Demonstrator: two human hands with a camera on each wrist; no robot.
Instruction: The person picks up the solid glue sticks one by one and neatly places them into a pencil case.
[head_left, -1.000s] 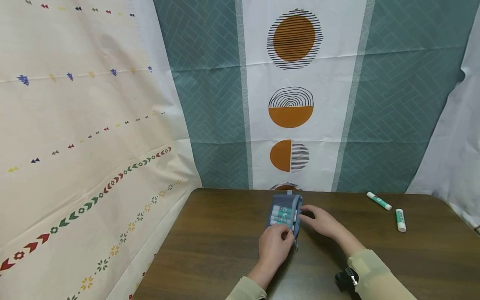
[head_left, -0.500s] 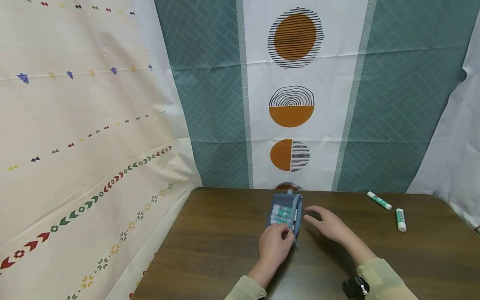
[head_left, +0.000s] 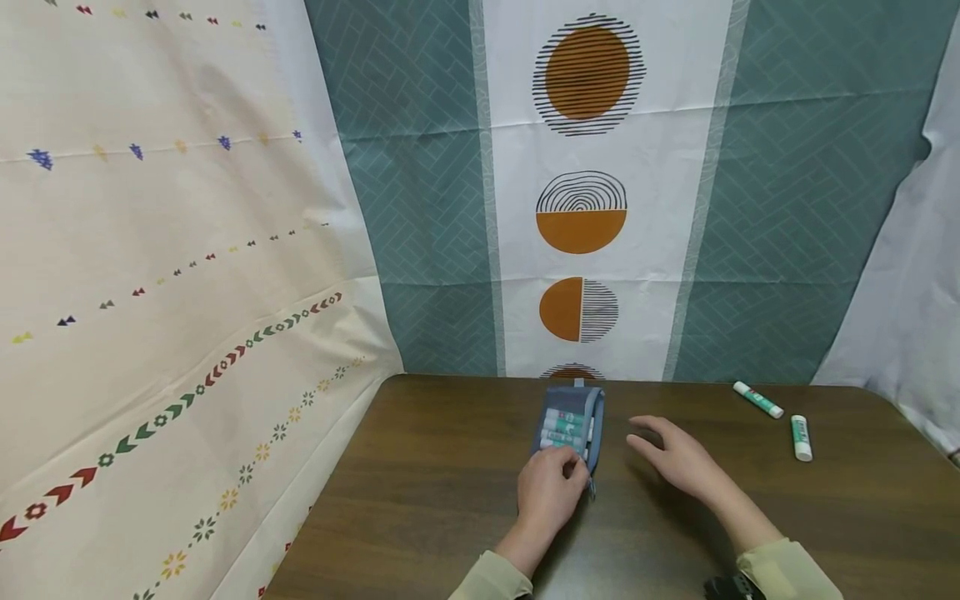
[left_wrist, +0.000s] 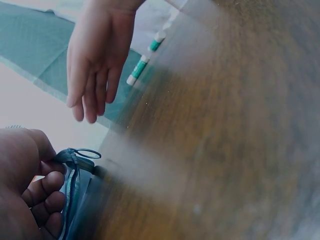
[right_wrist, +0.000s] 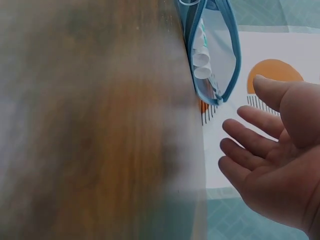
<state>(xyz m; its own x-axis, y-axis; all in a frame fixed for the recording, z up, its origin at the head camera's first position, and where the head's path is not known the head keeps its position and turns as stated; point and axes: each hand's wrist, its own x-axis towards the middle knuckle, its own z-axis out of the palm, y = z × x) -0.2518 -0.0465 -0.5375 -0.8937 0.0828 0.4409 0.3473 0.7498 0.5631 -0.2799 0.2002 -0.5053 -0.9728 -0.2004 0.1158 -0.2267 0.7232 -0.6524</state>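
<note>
Tabletop left of the pouch is passable, but hanging cloth bars the back.

Cloth-screened work corner, home or studio I cannot tell: from afar I see a brown worktop, a green-and-white cloth hung behind, and a cream cloth alongside.

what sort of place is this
Probably a makeshift indoor recording corner, though the room beyond is hidden: a green-and-white cloth hangs behind a wooden table, a cream patterned cloth hangs beside it, and a black device shows at the right sleeve.
</note>
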